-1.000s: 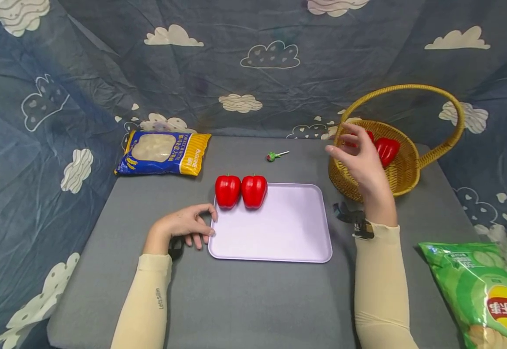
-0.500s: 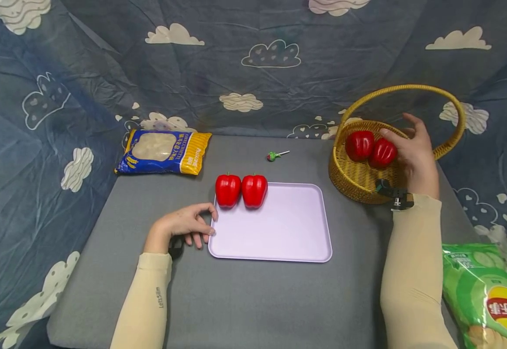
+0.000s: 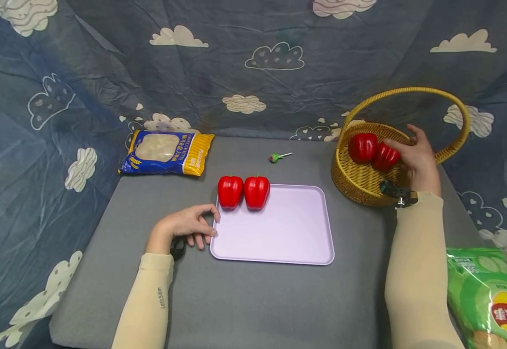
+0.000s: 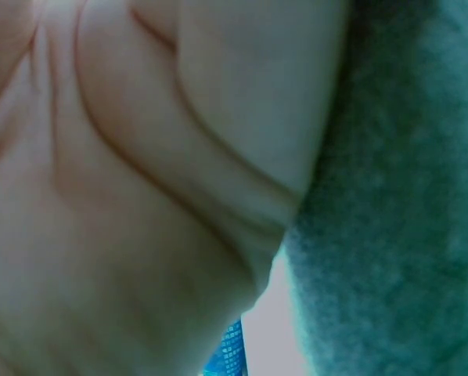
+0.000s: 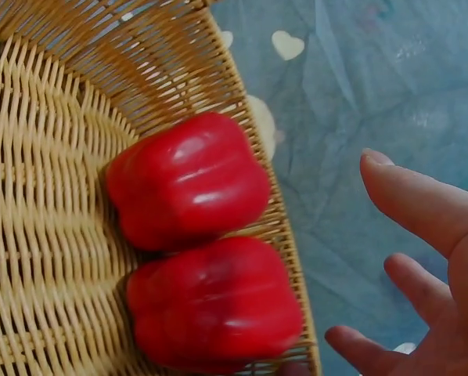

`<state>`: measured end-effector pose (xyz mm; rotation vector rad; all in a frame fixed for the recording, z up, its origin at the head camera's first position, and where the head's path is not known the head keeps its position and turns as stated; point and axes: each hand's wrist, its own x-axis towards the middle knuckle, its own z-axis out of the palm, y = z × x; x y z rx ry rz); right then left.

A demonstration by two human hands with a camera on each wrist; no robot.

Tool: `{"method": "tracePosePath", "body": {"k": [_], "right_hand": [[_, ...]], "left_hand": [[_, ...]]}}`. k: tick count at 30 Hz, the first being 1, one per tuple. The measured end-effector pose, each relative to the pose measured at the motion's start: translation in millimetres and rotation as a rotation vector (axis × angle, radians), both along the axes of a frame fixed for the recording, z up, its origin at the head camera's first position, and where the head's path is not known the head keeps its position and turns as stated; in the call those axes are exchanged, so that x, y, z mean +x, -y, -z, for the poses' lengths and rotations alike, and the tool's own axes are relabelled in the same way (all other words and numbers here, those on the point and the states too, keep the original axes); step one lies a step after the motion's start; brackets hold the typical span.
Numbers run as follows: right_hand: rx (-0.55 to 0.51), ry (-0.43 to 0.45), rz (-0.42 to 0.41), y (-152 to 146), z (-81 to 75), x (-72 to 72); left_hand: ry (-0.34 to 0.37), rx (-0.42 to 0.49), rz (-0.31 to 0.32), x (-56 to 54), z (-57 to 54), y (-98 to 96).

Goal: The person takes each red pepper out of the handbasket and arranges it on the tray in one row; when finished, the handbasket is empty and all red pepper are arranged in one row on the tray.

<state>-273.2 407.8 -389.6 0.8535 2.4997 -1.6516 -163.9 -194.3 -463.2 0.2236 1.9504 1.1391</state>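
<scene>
Red peppers (image 5: 189, 182) inside the basket (image 3: 352, 186): I judge reaching, my spread, empty right hand (image 3: 420, 157) next needing a grasp, left hand (image 3: 189, 223) loose.

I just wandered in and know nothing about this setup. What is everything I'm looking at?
Tray: one, lilac, mid-table
Tray peppers: two, red, at its far left corner
Basket: one, yellow-brown wicker, far right
Basket peppers: two, red, inside it
Lollipop: one, green and red with a white stick, beyond the tray
Pasta bag: one, blue and yellow, far left
Chip bag: one, mostly green, near right
Table: one, grey, under everything
Backdrop cloth: dark blue with pale clouds, around the table
Sleeves: two, beige, on both arms
Left hand: one, bare, at the tray's left rim
Right hand: one, bare, at the basket's right side
</scene>
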Motion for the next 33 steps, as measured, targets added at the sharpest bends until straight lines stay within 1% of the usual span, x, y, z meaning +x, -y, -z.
{"method": "tracePosePath", "body": {"k": [2,6,10,14,17,23,27,33], "right_hand": [[-0.012,-0.004,-0.007,-2,4.2,-1.9],[-0.051,-0.019,-0.051,-6,9.9,-5.0],[-0.087,-0.007,-0.071,-9,14.9,-5.7],[-0.092,-0.005,-0.092,-10,18.6,-6.1],[-0.113,0.002,-0.092,-10,20.2,-6.1],[-0.123,0.027,-0.09,-12,25.2,-6.0],[-0.151,0.041,-0.082,-12,26.3,-6.9],[-0.179,0.037,-0.065,-10,27.1,-8.3]], "left_hand": [[0.001,-0.003,0.0,0.2,-0.2,0.1],[-0.003,0.0,-0.003,-0.1,-0.1,-0.2],[-0.002,0.001,-0.008,0.3,1.2,-0.7],[-0.002,-0.011,-0.023,1.7,1.9,-1.1],[-0.003,-0.017,-0.032,2.7,1.1,-1.4],[0.004,-0.011,-0.033,2.6,0.2,-1.9],[0.006,-0.009,-0.035,2.9,0.2,-2.3],[0.001,-0.007,-0.035,3.0,0.0,-2.1]]}}
